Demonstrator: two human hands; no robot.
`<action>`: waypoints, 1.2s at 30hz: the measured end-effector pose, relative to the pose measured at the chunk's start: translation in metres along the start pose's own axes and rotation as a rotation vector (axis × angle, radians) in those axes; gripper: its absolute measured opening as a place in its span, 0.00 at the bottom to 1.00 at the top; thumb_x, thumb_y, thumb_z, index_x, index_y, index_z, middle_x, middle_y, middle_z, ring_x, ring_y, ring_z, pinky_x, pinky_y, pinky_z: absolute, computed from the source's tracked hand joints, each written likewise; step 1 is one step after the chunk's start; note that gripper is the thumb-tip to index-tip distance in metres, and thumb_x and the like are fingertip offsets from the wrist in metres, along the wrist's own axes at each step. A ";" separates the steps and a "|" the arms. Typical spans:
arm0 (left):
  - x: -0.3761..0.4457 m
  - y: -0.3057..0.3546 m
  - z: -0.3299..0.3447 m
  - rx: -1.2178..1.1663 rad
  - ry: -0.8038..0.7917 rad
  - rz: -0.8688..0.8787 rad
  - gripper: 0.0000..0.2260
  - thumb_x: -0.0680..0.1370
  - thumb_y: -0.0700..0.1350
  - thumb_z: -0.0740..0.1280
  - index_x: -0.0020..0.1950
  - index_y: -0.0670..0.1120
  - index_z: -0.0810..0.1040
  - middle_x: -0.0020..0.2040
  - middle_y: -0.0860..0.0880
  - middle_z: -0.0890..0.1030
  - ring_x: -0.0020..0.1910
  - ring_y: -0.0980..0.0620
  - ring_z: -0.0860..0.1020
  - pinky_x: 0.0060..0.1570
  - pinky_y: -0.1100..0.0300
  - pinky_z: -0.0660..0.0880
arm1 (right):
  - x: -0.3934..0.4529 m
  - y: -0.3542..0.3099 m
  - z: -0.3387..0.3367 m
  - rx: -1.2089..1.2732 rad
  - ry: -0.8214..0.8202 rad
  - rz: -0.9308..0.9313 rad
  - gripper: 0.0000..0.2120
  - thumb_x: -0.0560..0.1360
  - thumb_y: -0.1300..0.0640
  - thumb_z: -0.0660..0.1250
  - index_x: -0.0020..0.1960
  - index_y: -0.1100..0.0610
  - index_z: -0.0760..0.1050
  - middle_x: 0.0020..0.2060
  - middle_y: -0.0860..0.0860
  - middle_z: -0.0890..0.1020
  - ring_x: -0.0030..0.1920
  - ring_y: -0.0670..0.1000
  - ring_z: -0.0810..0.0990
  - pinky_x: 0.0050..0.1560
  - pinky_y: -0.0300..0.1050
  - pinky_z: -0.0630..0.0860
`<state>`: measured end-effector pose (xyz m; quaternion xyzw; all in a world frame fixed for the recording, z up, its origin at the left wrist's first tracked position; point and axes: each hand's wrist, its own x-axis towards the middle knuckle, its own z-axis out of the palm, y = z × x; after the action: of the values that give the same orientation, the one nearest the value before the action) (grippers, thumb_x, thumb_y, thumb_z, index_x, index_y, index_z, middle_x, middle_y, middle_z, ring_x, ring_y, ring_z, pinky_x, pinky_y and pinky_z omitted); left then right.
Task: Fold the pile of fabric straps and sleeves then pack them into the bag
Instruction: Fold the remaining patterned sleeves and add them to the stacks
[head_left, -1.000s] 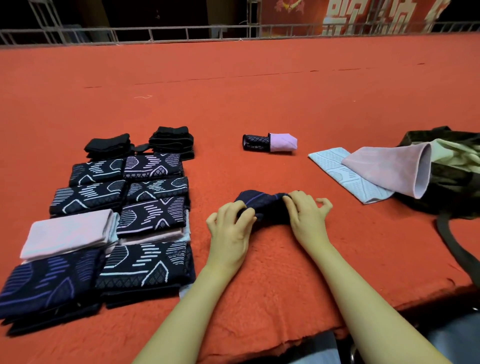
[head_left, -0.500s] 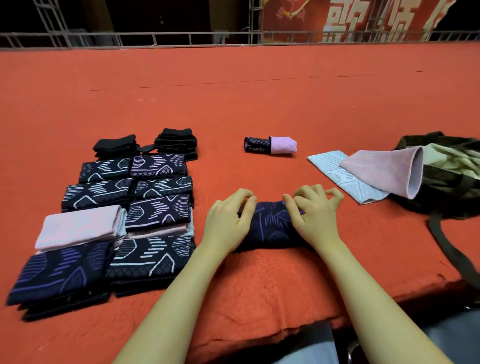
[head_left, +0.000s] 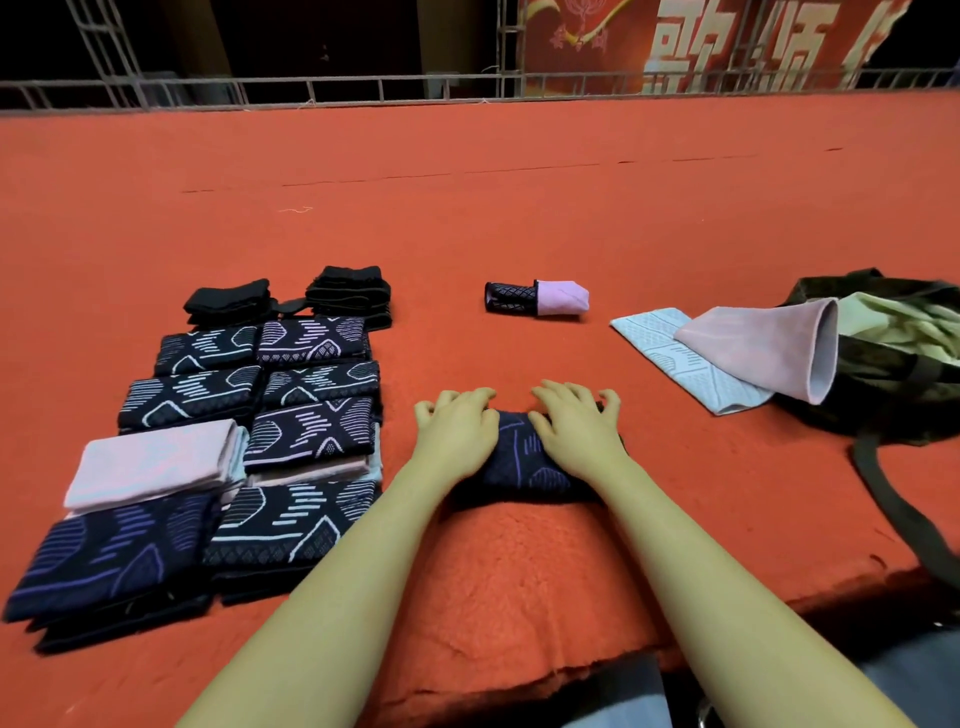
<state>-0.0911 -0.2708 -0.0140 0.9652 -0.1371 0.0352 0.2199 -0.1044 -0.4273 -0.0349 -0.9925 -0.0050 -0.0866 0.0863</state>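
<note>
Both hands press flat on a dark patterned sleeve at the near middle of the red tabletop. The left hand and right hand have fingers spread, holding nothing tight. Many folded pieces sit in rows on the left. Two loose sleeves wait by the bag on the right. I think packing has not started.

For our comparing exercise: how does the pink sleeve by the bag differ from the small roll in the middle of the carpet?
The pink sleeve lies unrolled with its mouth open; the small roll is bundled tight. The sleeve is all pink; the roll is half black. The sleeve overlaps a pale blue piece; the roll sits alone. Both rest on the red carpet.
</note>
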 end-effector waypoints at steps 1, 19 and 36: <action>0.001 0.000 -0.001 0.011 -0.002 -0.005 0.17 0.82 0.49 0.52 0.65 0.51 0.74 0.63 0.52 0.77 0.66 0.49 0.66 0.59 0.52 0.55 | 0.001 0.002 0.006 -0.024 0.001 -0.009 0.15 0.81 0.50 0.55 0.66 0.50 0.71 0.71 0.46 0.68 0.71 0.51 0.61 0.66 0.53 0.47; -0.001 -0.019 -0.018 0.436 0.493 0.225 0.18 0.72 0.60 0.65 0.34 0.46 0.74 0.33 0.49 0.75 0.36 0.45 0.75 0.44 0.52 0.60 | -0.016 0.002 0.019 0.038 0.632 0.110 0.12 0.76 0.53 0.55 0.49 0.52 0.77 0.44 0.49 0.79 0.47 0.53 0.74 0.50 0.50 0.57; -0.038 0.031 0.042 0.253 -0.237 0.023 0.28 0.80 0.63 0.47 0.78 0.58 0.47 0.79 0.50 0.43 0.76 0.45 0.37 0.72 0.42 0.36 | -0.057 0.027 0.025 0.009 0.301 0.493 0.17 0.71 0.55 0.71 0.51 0.69 0.77 0.63 0.67 0.73 0.62 0.66 0.71 0.60 0.59 0.55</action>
<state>-0.1361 -0.3062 -0.0443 0.9809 -0.1677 -0.0591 0.0785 -0.1553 -0.4489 -0.0735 -0.9393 0.2490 -0.2093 0.1088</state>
